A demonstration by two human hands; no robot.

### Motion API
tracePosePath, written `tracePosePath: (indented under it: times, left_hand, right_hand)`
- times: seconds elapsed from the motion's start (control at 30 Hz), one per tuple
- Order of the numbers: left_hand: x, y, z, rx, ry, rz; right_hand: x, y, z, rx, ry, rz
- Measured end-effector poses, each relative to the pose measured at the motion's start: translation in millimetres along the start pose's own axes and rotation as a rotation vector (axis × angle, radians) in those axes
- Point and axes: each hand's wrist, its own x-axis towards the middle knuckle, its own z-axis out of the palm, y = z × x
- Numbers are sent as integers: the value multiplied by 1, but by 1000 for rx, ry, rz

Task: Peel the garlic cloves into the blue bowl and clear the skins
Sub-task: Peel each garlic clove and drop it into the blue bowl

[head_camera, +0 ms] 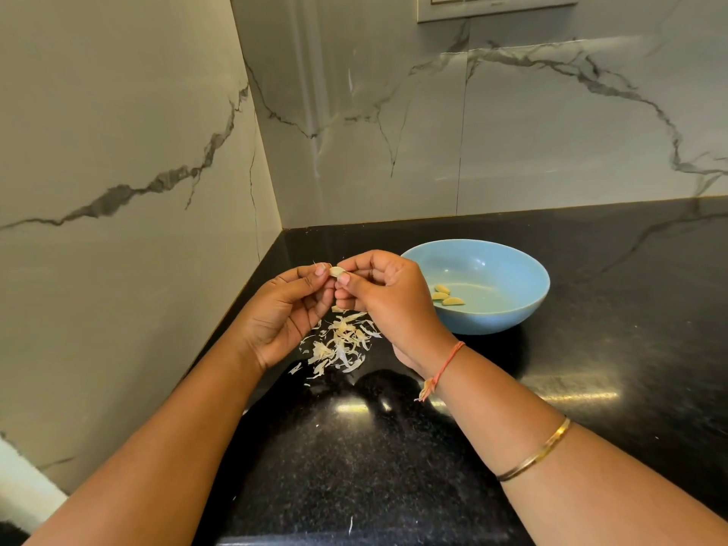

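Observation:
Both hands meet above the black counter and pinch one pale garlic clove (336,271) between their fingertips. My left hand (285,313) holds it from the left, my right hand (388,299) from the right. A thin wisp of skin sticks up from the clove. Directly below the hands lies a loose pile of garlic skins (340,344) on the counter. The blue bowl (508,269) stands just right of my right hand and holds three peeled cloves (445,295).
The black stone counter (610,329) runs into a corner of marble walls at the back and left. A few stray skin flakes (350,524) lie nearer the front edge. A switch plate (496,5) is on the back wall.

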Motion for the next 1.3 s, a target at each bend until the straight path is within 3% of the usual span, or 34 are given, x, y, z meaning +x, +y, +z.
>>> tracePosePath:
  times: [0.23,0.43,0.57,0.7,1.03,1.3]
  left_hand:
    - [-3,0,3,316,110,215]
    - [-8,-5,8,809,151,442]
    - [-9,-6,5,995,169,535]
    - [-9,-8,6,1045,187,587]
    - [-9,-8,6,1031,151,598]
    - [-11,-7,10,957,97,590]
  right_hand:
    - [0,4,2,-232,149,-112]
    - [0,6,2,-373,156,-183]
    - [0,5,3,-397,144,-198]
    - [-2,3,5,-341,88,-139]
    - [0,-6,-2,149,24,164]
    - [2,-7,-2,193,26,247]
